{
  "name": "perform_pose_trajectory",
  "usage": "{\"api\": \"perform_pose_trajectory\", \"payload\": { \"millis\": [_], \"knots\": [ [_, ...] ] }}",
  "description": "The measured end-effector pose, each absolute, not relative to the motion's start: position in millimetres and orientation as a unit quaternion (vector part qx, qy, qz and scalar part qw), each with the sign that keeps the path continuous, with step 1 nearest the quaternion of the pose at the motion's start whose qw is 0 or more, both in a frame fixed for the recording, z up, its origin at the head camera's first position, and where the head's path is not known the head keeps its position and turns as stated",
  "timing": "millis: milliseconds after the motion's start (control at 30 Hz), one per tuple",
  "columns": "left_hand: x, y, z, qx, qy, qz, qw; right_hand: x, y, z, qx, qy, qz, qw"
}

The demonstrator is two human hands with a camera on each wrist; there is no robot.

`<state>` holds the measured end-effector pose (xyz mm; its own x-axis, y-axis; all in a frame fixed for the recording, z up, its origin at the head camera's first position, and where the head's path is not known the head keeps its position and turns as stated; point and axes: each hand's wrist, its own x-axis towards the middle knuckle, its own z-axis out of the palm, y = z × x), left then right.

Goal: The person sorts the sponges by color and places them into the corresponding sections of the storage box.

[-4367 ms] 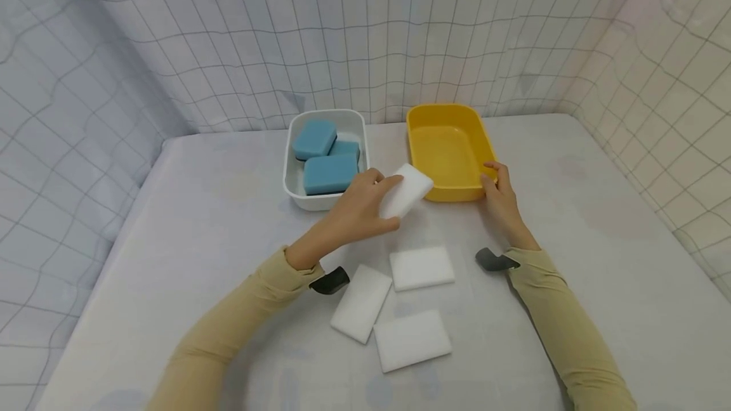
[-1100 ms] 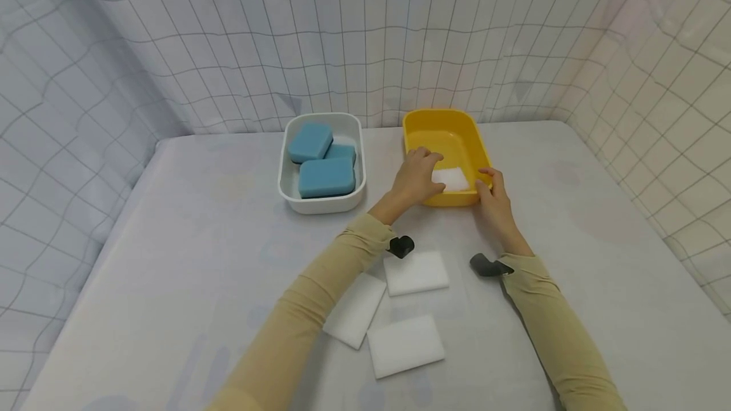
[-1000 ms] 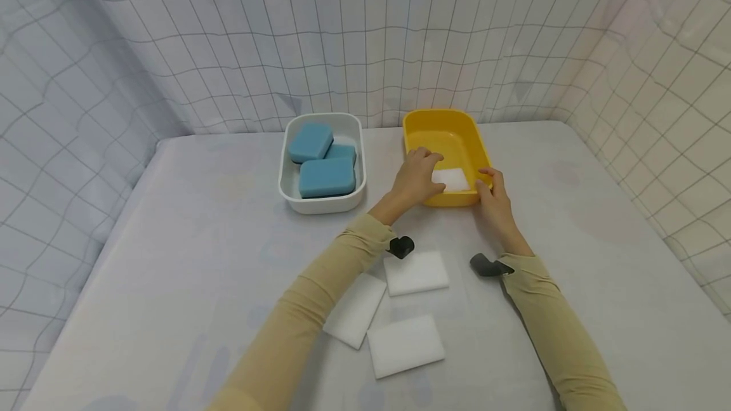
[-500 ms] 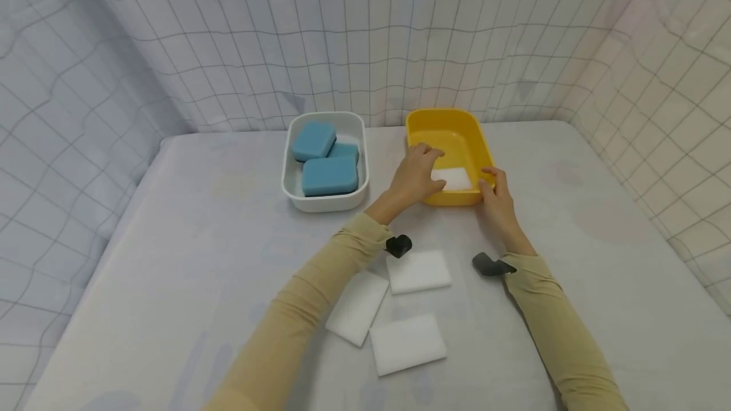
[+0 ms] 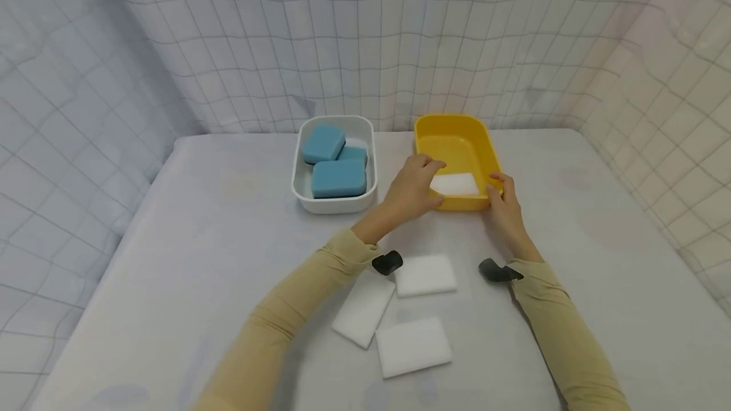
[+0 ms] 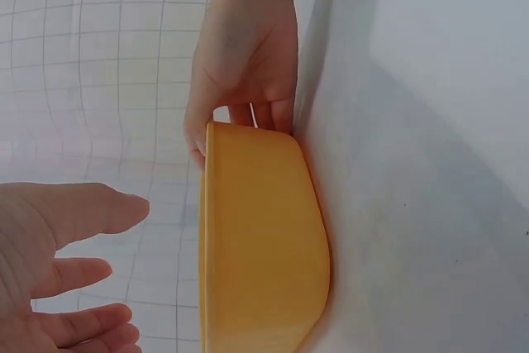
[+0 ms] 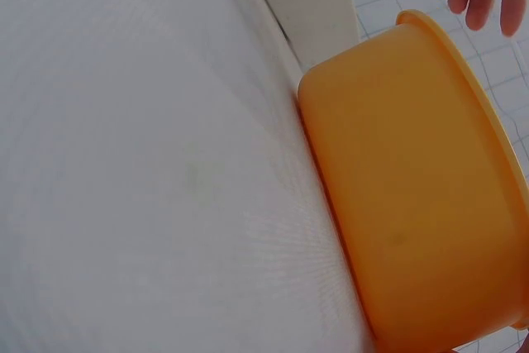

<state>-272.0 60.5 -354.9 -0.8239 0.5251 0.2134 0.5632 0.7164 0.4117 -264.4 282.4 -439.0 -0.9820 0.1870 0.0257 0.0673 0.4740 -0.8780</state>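
My left hand hovers over the near left corner of the yellow bin, its fingers apart and holding nothing. In the left wrist view, the fingers stand clear of the bin's wall. A white sponge lies flat inside the bin at its near end, its left end partly behind my fingers. My right hand grips the bin's rim at the near right corner, thumb outside. Three more white sponges lie on the table: one nearest the bin, one slanted, and one closest to me.
Left of the yellow bin stands a white bin with three blue sponges in it, dark on the underside. The white-covered table is walled by hanging checked cloth at the back and sides.
Over four seconds ago my left hand held a white sponge before the yellow bin; that sponge now lies inside. Lately my left hand has drawn back slightly. My right hand keeps its grip.
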Motion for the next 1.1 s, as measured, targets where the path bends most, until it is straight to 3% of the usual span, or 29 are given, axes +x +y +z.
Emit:
{"api": "perform_pose_trajectory", "payload": {
  "millis": [700, 1100],
  "knots": [
    [-238, 11, -367, -0.326, -0.913, -0.244, 0.019, -263, 282, -441, -0.072, -0.862, 0.498, 0.062],
    [-219, -10, -371, -0.328, -0.911, -0.249, -0.031, -263, 281, -439, -0.067, -0.856, 0.508, 0.064]
  ]
}}
